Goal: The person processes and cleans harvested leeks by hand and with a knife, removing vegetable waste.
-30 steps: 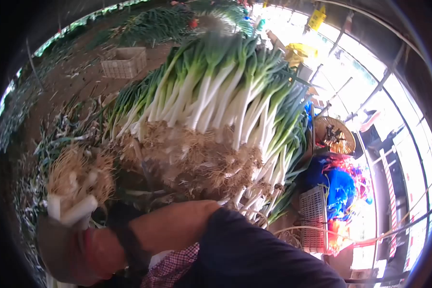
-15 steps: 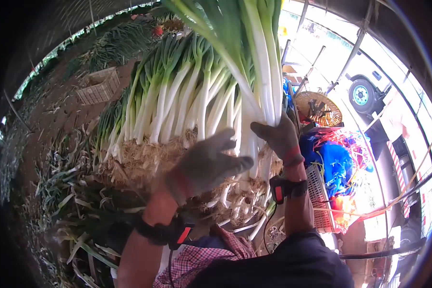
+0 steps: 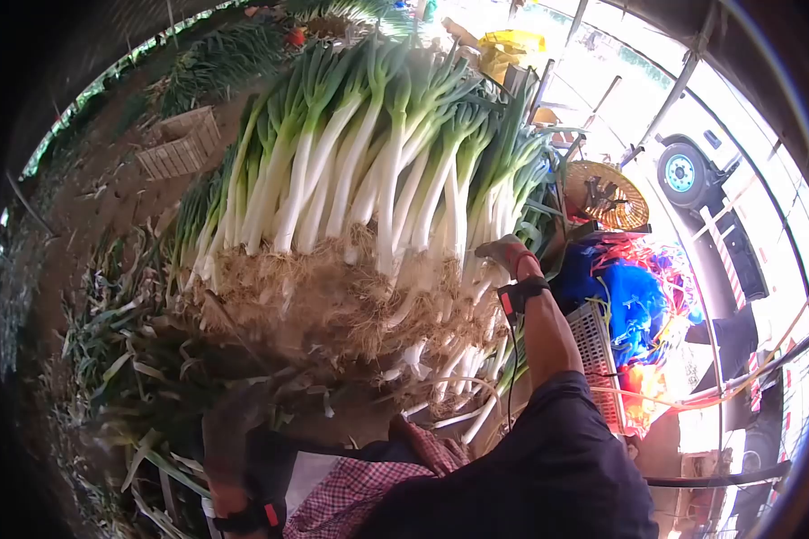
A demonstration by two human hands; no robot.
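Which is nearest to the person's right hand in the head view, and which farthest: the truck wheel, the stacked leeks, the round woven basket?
1. Stacked leeks: the gloved right hand touches their right edge.
2. Round woven basket: up and to the right.
3. Truck wheel: farther right, beyond the basket.

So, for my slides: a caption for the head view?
Gloved right hand against a stacked pile of leeks, left hand low by trimmings.
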